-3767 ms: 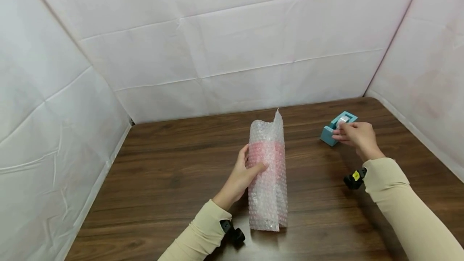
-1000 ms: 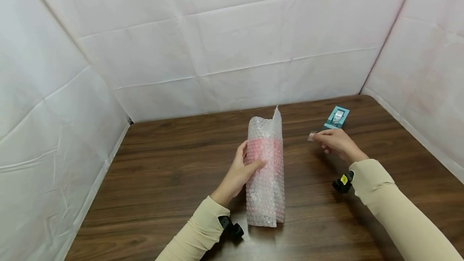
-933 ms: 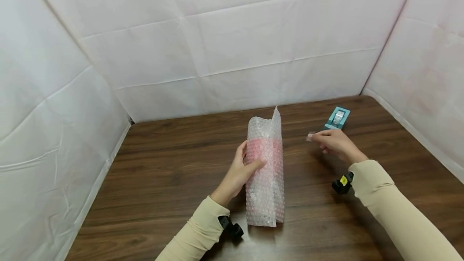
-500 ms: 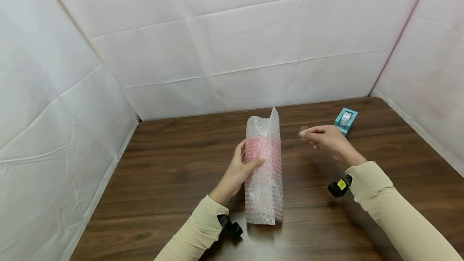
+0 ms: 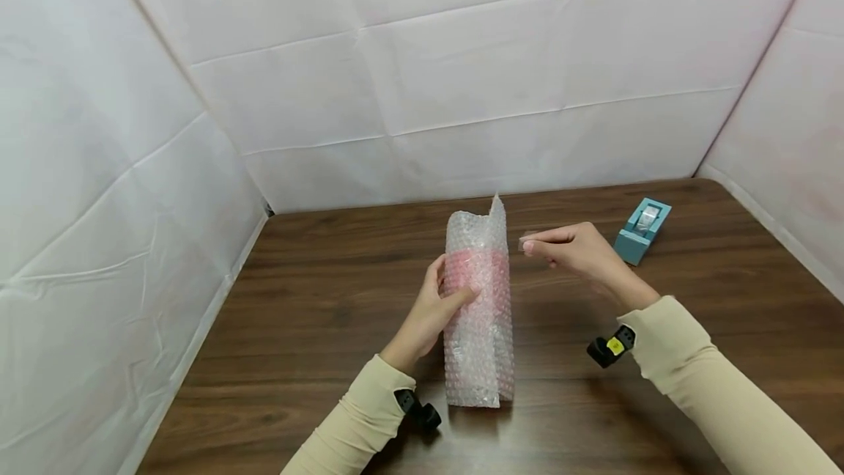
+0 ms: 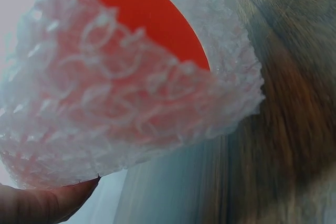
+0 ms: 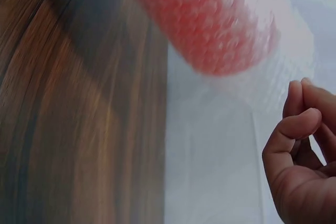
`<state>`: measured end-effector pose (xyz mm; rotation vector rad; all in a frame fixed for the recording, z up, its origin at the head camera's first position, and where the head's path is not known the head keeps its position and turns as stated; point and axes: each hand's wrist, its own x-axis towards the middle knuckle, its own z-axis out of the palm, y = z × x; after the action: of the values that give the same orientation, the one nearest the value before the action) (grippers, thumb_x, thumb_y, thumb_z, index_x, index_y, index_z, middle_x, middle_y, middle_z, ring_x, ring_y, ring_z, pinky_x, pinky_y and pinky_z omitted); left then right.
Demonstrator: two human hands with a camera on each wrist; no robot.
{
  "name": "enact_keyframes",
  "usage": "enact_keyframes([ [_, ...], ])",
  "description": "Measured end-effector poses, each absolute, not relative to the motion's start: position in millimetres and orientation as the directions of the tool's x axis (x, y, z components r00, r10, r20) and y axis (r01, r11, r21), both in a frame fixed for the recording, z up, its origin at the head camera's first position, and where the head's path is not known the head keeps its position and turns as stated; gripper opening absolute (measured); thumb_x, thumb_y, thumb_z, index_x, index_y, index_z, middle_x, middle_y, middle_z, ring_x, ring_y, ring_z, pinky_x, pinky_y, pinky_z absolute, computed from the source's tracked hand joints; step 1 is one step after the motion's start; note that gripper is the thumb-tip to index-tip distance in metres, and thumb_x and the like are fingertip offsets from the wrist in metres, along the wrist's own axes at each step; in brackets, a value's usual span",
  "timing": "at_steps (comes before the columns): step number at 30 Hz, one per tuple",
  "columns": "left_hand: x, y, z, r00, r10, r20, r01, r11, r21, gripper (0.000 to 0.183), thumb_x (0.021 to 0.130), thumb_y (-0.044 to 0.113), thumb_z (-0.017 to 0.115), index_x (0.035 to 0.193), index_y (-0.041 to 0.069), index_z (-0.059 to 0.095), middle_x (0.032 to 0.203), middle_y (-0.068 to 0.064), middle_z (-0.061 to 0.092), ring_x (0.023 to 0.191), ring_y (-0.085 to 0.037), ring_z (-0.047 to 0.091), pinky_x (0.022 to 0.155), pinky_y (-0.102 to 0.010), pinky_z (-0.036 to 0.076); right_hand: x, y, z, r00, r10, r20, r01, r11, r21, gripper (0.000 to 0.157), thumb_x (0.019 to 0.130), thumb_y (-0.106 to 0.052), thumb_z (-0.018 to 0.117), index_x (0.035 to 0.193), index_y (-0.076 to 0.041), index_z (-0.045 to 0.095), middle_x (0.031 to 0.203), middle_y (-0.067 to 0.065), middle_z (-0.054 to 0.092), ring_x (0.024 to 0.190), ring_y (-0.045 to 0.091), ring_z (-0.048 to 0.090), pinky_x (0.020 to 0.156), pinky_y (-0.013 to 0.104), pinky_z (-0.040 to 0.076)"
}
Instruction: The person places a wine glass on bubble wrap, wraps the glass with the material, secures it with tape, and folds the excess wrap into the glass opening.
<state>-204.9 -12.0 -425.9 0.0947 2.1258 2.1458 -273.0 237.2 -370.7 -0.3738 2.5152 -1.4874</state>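
A roll of bubble wrap [image 5: 476, 365] stands in the middle of the head view, wrapped round something red. The left wrist view looks into its end, where a smooth red surface [image 6: 152, 17] shows inside the bubble layer. My left hand [image 5: 425, 317] grips the roll from the left, thumb across its front. Just right of the roll, my right hand [image 5: 580, 253] pinches a short strip of clear tape [image 5: 527, 239] between thumb and forefinger. In the right wrist view the fingertips [image 7: 302, 88] meet close beside the wrap, the other fingers curled.
A light blue tape dispenser [image 5: 633, 244] with a roll of clear tape stands on the dark wooden table [image 5: 316, 299], right of my right hand. White sheeting [image 5: 461, 72] hangs behind the table and along both sides.
My right hand has left the tape dispenser with a strip of tape and moved left, close to the wrap. My left hand keeps its grip on the roll. The head view has turned slightly.
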Motion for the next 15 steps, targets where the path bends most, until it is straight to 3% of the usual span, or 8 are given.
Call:
enact_keyframes([
  [3, -204.7, -14.5, -426.2, -0.993, 0.114, -0.041, -0.041, -0.003, 0.999, 0.087, 0.086, 0.023, 0.067, 0.153, 0.012, 0.012, 0.158, -0.014, 0.018, 0.142, -0.032, 0.026, 0.113, -0.052, 0.029, -268.4, 227.4, -366.2, -0.927, -0.375, 0.004, -0.187, 0.452, -0.872, 0.05, 0.083, -0.046, 0.072, 0.119, -0.012, 0.069, 0.115, 0.01, 0.07, 0.076, 0.02, 0.058, 0.076, 0.036, 0.054],
  [9, -203.1, -19.5, -426.7, -0.995, 0.091, -0.045, -0.045, -0.007, 0.999, 0.086, 0.086, 0.023, 0.066, 0.153, 0.013, 0.012, 0.156, -0.015, 0.021, 0.14, -0.033, 0.029, 0.111, -0.053, 0.032, -261.4, 206.6, -359.9, -0.849, -0.517, 0.106, -0.359, 0.417, -0.835, 0.043, 0.086, -0.035, 0.071, 0.123, -0.014, 0.067, 0.098, 0.007, 0.072, 0.075, 0.014, 0.059, 0.066, 0.029, 0.051],
  [12, -202.4, -21.4, -426.9, -0.995, 0.085, -0.047, -0.048, -0.009, 0.999, 0.085, 0.086, 0.023, 0.066, 0.153, 0.014, 0.013, 0.156, -0.015, 0.021, 0.14, -0.033, 0.03, 0.11, -0.053, 0.032, -258.4, 197.4, -357.5, -0.802, -0.58, 0.144, -0.428, 0.39, -0.815, 0.038, 0.088, -0.027, 0.071, 0.122, -0.011, 0.067, 0.09, 0.006, 0.072, 0.066, 0.006, 0.052, 0.06, 0.024, 0.045],
  [15, -202.1, -23.2, -427.1, -0.996, 0.079, -0.049, -0.05, -0.014, 0.999, 0.085, 0.087, 0.023, 0.066, 0.152, 0.014, 0.013, 0.156, -0.015, 0.021, 0.14, -0.033, 0.029, 0.111, -0.052, 0.031, -257.1, 189.3, -356.0, -0.754, -0.636, 0.166, -0.485, 0.369, -0.793, 0.033, 0.089, -0.02, 0.069, 0.119, -0.009, 0.069, 0.07, 0.002, 0.063, 0.053, 0.004, 0.036, 0.051, 0.022, 0.038],
])
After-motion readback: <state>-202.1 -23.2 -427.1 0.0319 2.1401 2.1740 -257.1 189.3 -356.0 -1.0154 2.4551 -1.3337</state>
